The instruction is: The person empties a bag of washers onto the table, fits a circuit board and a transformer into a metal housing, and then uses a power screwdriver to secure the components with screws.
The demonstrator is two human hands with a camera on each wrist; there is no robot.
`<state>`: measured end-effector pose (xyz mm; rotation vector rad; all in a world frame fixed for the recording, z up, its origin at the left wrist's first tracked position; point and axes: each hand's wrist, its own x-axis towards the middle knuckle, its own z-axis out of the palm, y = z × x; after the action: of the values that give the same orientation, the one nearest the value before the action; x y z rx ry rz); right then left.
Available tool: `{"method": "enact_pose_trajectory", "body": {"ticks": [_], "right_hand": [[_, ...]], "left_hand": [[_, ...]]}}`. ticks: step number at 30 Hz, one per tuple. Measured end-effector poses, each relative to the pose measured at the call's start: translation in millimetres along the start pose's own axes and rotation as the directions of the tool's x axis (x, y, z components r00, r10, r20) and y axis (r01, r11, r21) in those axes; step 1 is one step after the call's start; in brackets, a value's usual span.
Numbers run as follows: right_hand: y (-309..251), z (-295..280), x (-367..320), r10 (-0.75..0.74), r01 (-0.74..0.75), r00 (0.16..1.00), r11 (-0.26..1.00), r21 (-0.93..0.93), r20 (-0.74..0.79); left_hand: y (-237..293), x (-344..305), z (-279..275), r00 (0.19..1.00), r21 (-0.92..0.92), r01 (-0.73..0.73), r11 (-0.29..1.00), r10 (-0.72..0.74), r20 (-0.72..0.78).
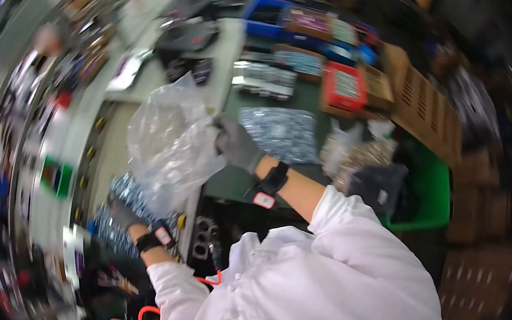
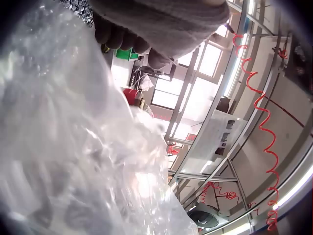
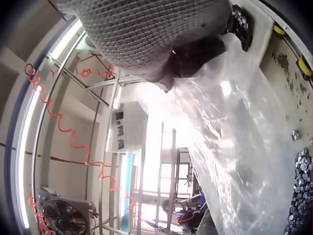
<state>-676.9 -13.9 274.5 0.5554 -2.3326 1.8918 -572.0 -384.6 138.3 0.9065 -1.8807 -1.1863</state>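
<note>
The right hand (image 1: pixel 238 146), in a gray glove, pinches the edge of a big clear bag (image 1: pixel 172 143). The bag hangs on the left, partly over a pile of shiny bits (image 1: pixel 111 232). The left hand (image 1: pixel 125 213) is by the bag's near end, at the bits; I cannot tell if it grips anything. A red box (image 1: pixel 344 89) sits far right, beyond a green bin (image 1: pixel 427 197).

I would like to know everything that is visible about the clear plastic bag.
The clear plastic bag looks thin, colourless and heavily crinkled, with bright reflections. It is loosely puffed out, with an uneven outline; no print or contents can be made out. The right hand pinches its edge. Its lower part overlaps the small shiny pieces in view. Whether the left hand touches it is unclear.
</note>
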Motion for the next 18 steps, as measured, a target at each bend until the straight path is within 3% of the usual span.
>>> {"method": "enact_pose_trajectory", "body": {"ticks": [1,2,3,5,7,8,9,10,11,13,15,18], "right_hand": [[-34.9,-35.9,-14.6,0.312,-0.323,0.946,0.931,0.168,0.087],[-40.9,-67.4,-37.5,0.326,-0.323,0.945,0.919,0.225,0.025],[-43.0,-95.0,-56.5,0.337,-0.319,0.941,0.902,0.290,-0.012],[-42.6,-152.2,-99.0,0.268,-0.145,0.910,0.920,0.364,-0.316],[-53.3,-215.2,-147.7,0.208,0.058,0.815,0.899,0.433,-0.540],[-62.8,-245.5,-173.0,0.134,0.073,0.713,0.962,0.262,-0.689],[-67.2,-282.1,-208.2,-0.234,-0.279,0.657,0.808,-0.520,-0.716],[-63.7,-303.3,-232.1,-0.116,-0.067,0.492,0.983,-0.170,-0.863],[-74.2,-322.1,-256.7,-0.094,-0.009,0.384,0.994,-0.105,-0.918],[-65.7,-389.1,-346.5,-0.173,-0.102,0.100,0.978,-0.183,-0.980],[-80.4,-412.9,-383.6,-0.357,-0.138,-0.184,0.932,-0.335,-0.916],[-81.3,-418.2,-460.5,-0.306,-0.249,-0.311,0.940,-0.233,-0.900]], "left_hand": [[-11.8,11.0,20.8,0.998,-0.129,-0.047,0.991,0.051,0.030],[74.3,-21.4,34.1,0.978,-0.180,0.206,0.962,-0.198,0.062],[103.0,-37.5,50.6,0.956,-0.255,0.277,0.926,-0.239,0.170],[145.2,-59.7,80.2,0.929,-0.275,0.250,0.928,-0.150,0.339],[178.0,-80.8,104.4,0.898,-0.266,0.223,0.938,-0.091,0.431],[192.8,-92.7,116.2,0.867,-0.262,0.211,0.942,-0.056,0.495],[204.5,-104.4,122.9,0.855,-0.269,0.204,0.941,-0.037,0.517],[217.1,-115.2,131.8,0.831,-0.252,0.169,0.953,0.000,0.557],[230.0,-125.2,138.4,0.803,-0.235,0.132,0.963,0.035,0.595],[270.7,-170.4,153.4,0.750,-0.239,0.054,0.970,0.118,0.650],[291.7,-204.4,158.2,0.636,-0.294,0.005,0.956,0.224,0.738],[303.3,-240.2,164.4,0.464,-0.313,0.002,0.950,0.277,0.842]]}}
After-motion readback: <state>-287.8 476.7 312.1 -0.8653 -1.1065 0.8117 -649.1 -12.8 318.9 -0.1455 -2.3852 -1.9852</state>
